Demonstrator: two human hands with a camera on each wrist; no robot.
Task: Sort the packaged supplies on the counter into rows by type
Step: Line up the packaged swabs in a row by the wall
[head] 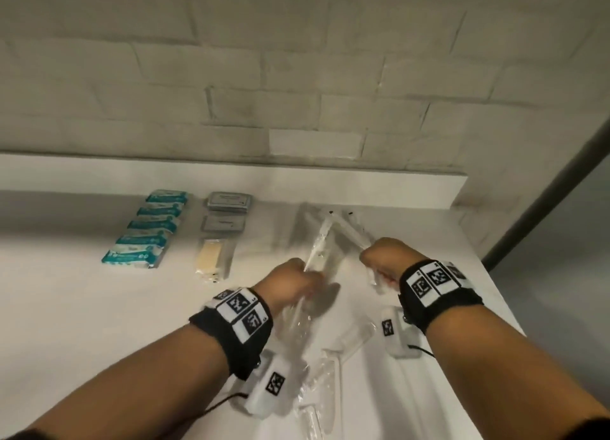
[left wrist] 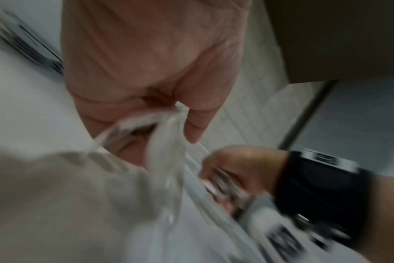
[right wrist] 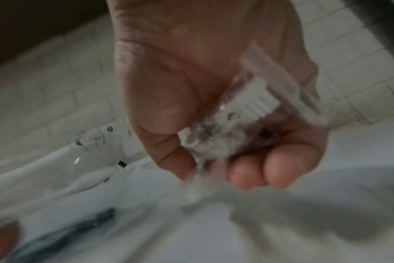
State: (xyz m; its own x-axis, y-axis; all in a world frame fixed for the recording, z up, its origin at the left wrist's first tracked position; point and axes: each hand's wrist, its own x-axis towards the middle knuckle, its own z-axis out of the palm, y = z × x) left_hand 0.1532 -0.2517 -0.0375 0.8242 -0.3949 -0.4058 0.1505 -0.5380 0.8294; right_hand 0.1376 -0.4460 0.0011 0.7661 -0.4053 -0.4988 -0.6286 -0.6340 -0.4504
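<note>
Both hands hover over the white counter, each holding a clear-wrapped white toothbrush. My left hand grips one wrapped toothbrush that points up and away; in the left wrist view its fingers curl round the crinkled clear wrapper. My right hand grips a second wrapped toothbrush, slanting up to the left so the two tips nearly meet. The right wrist view shows white bristles inside the wrapper in that hand's curled fingers. Motion blurs both wrist views.
A row of several teal packets lies at the left. Beside it is a column of two grey packets and a yellowish sachet. More clear-wrapped toothbrushes lie under my wrists. A brick wall backs the counter, whose right edge is close.
</note>
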